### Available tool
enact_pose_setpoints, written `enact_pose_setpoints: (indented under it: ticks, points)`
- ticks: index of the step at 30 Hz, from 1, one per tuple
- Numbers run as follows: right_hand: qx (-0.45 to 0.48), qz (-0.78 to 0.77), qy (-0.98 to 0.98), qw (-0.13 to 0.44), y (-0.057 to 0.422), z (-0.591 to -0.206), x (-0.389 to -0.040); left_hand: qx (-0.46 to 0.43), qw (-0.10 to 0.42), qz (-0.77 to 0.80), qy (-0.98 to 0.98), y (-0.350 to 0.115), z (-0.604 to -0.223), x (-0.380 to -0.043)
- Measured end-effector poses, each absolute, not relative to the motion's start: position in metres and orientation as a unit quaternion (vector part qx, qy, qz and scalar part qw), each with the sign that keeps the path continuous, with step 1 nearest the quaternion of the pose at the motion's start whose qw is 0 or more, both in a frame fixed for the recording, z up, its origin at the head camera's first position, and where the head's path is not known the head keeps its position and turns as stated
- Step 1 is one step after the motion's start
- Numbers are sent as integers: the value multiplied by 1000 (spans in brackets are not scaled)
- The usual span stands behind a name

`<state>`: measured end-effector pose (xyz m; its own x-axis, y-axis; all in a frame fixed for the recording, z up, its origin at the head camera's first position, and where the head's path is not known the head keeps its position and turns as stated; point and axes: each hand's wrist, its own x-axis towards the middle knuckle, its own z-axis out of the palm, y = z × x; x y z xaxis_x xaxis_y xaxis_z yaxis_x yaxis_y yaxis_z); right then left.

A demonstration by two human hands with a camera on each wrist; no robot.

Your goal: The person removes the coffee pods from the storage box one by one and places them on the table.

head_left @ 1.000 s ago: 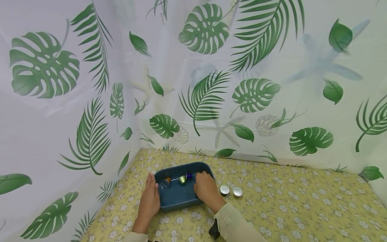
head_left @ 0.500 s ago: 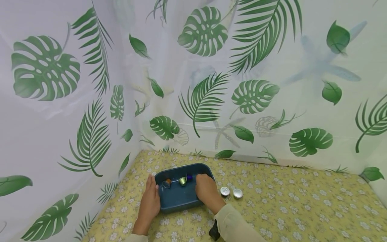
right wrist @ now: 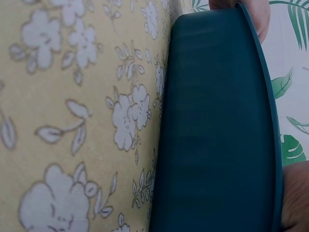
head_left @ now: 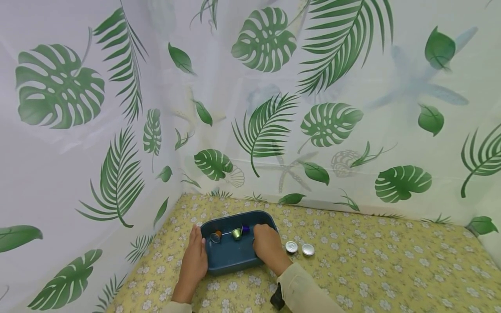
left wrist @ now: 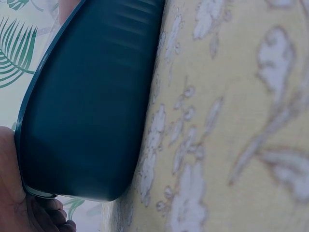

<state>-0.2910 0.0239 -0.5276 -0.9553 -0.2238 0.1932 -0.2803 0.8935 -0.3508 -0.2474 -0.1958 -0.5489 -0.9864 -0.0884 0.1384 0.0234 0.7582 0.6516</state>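
A dark blue rectangular tray point(head_left: 232, 258) sits on the cloth between both hands. My left hand point(head_left: 194, 256) rests along its left end, fingers straight and pointing away. Inside the tray, near its back wall, lie an orange-brown coffee capsule point(head_left: 216, 236), a green capsule point(head_left: 236, 234) and a purple capsule point(head_left: 245, 228). My right hand point(head_left: 268, 244) reaches over the right end into the tray, back of the hand up, fingers bent down. Its fingertips are hidden, so I cannot tell what they hold. In the wrist views the tray's front wall point(left wrist: 91, 106) covers most of the work.
Right of the tray, two coffee capsules with silver lids, one nearer point(head_left: 291, 247) and one further right point(head_left: 308, 249), stand on the yellow flowered cloth point(head_left: 372, 269). A white leaf-patterned curtain point(head_left: 270, 169) rises behind and on the left.
Both hands stay in place at the tray, and the capsules have not moved. The view shifts only slightly.
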Motion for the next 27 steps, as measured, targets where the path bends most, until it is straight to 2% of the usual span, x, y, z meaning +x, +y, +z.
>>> enact_pose_setpoints:
  ticks: [18,27]
  points:
    - [137,222,-962,81,27,-529,-297,12,81,-360,-929,-196,-552,-249]
    - [159,245,-952,91,33,-521,-289,12,81,-360,-929,-196,-549,-247]
